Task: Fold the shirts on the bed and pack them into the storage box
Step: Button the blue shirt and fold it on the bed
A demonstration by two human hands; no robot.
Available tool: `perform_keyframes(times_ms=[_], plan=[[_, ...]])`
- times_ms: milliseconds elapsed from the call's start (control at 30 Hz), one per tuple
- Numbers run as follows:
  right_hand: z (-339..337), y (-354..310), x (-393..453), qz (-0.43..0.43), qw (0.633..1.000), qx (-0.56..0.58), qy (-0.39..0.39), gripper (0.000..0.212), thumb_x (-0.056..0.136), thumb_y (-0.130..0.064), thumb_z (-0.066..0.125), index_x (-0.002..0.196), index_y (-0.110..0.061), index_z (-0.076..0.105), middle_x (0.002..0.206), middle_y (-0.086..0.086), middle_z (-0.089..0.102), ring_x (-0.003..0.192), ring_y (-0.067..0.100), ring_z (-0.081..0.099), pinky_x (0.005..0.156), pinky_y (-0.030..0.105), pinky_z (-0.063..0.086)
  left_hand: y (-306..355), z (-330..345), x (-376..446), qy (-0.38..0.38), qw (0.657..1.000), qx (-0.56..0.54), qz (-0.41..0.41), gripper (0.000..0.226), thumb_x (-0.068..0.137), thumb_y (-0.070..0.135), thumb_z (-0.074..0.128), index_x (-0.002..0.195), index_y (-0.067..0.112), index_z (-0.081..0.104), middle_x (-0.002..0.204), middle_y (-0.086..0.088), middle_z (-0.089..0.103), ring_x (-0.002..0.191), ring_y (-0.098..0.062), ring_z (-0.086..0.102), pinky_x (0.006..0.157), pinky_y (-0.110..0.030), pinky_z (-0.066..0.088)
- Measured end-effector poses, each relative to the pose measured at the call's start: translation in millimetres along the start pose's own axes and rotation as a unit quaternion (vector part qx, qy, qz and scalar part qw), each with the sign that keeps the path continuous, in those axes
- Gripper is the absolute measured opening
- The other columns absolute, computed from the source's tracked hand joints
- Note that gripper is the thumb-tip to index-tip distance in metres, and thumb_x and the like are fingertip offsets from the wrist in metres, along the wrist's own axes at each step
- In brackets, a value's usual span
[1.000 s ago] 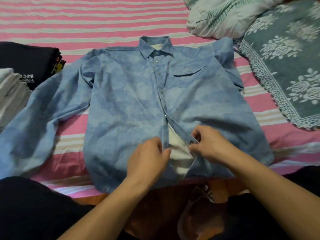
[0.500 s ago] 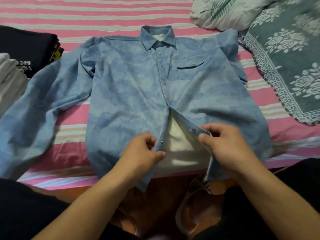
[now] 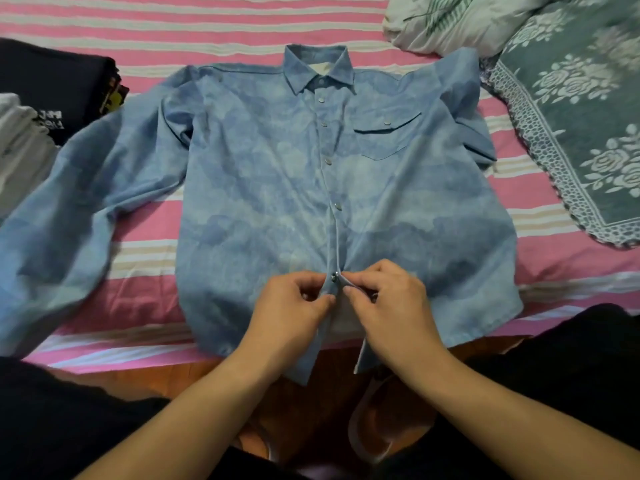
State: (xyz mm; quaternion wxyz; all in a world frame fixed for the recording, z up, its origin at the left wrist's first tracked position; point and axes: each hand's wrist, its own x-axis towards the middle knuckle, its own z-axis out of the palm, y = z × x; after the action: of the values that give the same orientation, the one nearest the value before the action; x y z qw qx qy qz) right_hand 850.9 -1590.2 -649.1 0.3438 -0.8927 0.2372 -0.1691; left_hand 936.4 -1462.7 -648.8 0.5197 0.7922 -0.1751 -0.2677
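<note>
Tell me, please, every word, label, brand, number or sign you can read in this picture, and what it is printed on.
White lettering on the folded black garment at the left edge of the bed: too blurred and partly hidden to read.
Pale tag inside the collar of the blue shirt: no text can be made out.
No other writing shows in this view.

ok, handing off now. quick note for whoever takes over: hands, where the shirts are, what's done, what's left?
Left hand: pinching the left front edge of the blue shirt near the hem.
Right hand: pinching the right front edge, pressing it toward a snap.
Shirt lies face up, spread flat on the striped bed, upper snaps closed, hem hanging over the bed edge, sleeves unfolded.
Dark folded garment and white folded stack at the left.
Storage box not in view.
Left: close the lower snaps, fold this shirt, pack everything.
</note>
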Motion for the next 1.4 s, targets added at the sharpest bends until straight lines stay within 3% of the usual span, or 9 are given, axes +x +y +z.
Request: perform_keyframes(times_ms=[133,267,400,667,867,1100,1267,1333,1400], plan=[[1.9,-0.3,-2.8,-0.031,0.999,-0.035,-0.013,0.016,0.088,-0.021,0.073,0.102,-0.023,0.079,0.077,-0.012,0.053,0.068,0.005,0.053,0.065,0.011,0.037,-0.6,0.6,-0.5,0.012,0.998,0.049,0.027,0.021,0.088,0.010,0.072,0.099,0.024,0.082,0.078,0.007,0.076,0.075,-0.005,0.069,0.072,-0.032,0.056],[1.8,-1.3,-7.0,-0.069,0.996,-0.064,0.007,0.010,0.090,-0.021,0.072,0.096,-0.019,0.079,0.076,-0.010,0.051,0.064,0.007,0.053,0.060,0.017,0.040,5.0,1.2,-2.2,0.010,0.999,0.047,0.019,0.022,0.090,0.008,0.070,0.100,0.024,0.082,0.074,0.017,0.074,0.072,0.009,0.066,0.064,-0.008,0.045],[2.5,-3.7,-11.0,-0.115,0.988,-0.098,0.010,0.010,0.094,-0.018,0.068,0.097,-0.015,0.077,0.078,-0.007,0.050,0.065,0.011,0.052,0.055,0.027,0.047,5.6,1.7,-1.1,0.014,0.999,0.047,0.012,0.020,0.092,0.012,0.068,0.096,0.023,0.083,0.078,0.012,0.077,0.076,0.003,0.069,0.066,-0.016,0.050],[5.0,-2.2,-11.7,-0.133,0.981,-0.141,0.009,0.012,0.095,-0.017,0.064,0.100,-0.014,0.075,0.081,-0.006,0.046,0.068,0.011,0.044,0.057,0.025,0.040,1.8,4.4,3.6,0.032,0.992,0.113,0.047,0.019,0.090,0.014,0.070,0.098,0.025,0.082,0.088,0.004,0.074,0.083,-0.009,0.067,0.074,-0.026,0.050],[9.6,-3.1,-12.2,-0.153,0.975,-0.160,0.035,0.014,0.097,-0.013,0.061,0.089,-0.009,0.072,0.082,-0.010,0.032,0.071,0.007,0.030,0.063,0.020,0.027,1.3,5.9,4.7,0.017,1.000,0.008,0.005,0.018,0.090,0.011,0.072,0.089,0.025,0.083,0.083,0.008,0.076,0.084,-0.008,0.073,0.082,-0.042,0.059],[15.7,1.0,-10.8,-0.168,0.969,-0.176,0.035,0.027,0.101,-0.014,0.048,0.084,-0.007,0.068,0.082,-0.008,0.034,0.074,0.009,0.033,0.062,0.023,0.035,-5.5,6.6,8.6,0.016,1.000,0.002,0.004,0.022,0.090,0.016,0.075,0.092,0.037,0.081,0.086,0.001,0.074,0.086,-0.011,0.072,0.086,-0.042,0.058],[10.8,3.3,6.0,-0.136,0.963,-0.220,-0.071,0.013,0.090,-0.020,0.068,0.078,-0.014,0.070,0.081,-0.001,0.048,0.073,0.024,0.055,0.058,0.032,0.039,7.4,-1.1,13.1,-0.123,0.975,0.183,0.027,0.017,0.096,0.021,0.065,0.086,0.012,0.076,0.058,0.003,0.055,0.052,-0.002,0.046,0.055,-0.024,0.035],[-12.6,-3.1,27.8,-0.068,0.971,-0.175,-0.145,0.034,0.097,-0.041,0.058,0.076,-0.019,0.072,0.078,-0.004,0.055,0.078,0.024,0.061,0.065,0.034,0.043,21.8,-19.3,19.2,-0.136,0.956,0.260,0.027,0.032,0.098,0.034,0.062,0.082,0.007,0.072,0.059,-0.003,0.058,0.054,-0.005,0.048,0.057,-0.033,0.039],[-53.6,1.2,55.9,0.035,0.991,-0.107,-0.073,0.046,0.098,-0.050,0.052,0.081,-0.015,0.076,0.077,0.005,0.069,0.081,0.028,0.066,0.073,0.038,0.050,25.7,-50.9,28.3,-0.063,0.943,0.326,0.004,0.039,0.098,0.042,0.058,0.083,0.008,0.071,0.075,-0.009,0.071,0.073,-0.020,0.065,0.071,-0.038,0.050]])
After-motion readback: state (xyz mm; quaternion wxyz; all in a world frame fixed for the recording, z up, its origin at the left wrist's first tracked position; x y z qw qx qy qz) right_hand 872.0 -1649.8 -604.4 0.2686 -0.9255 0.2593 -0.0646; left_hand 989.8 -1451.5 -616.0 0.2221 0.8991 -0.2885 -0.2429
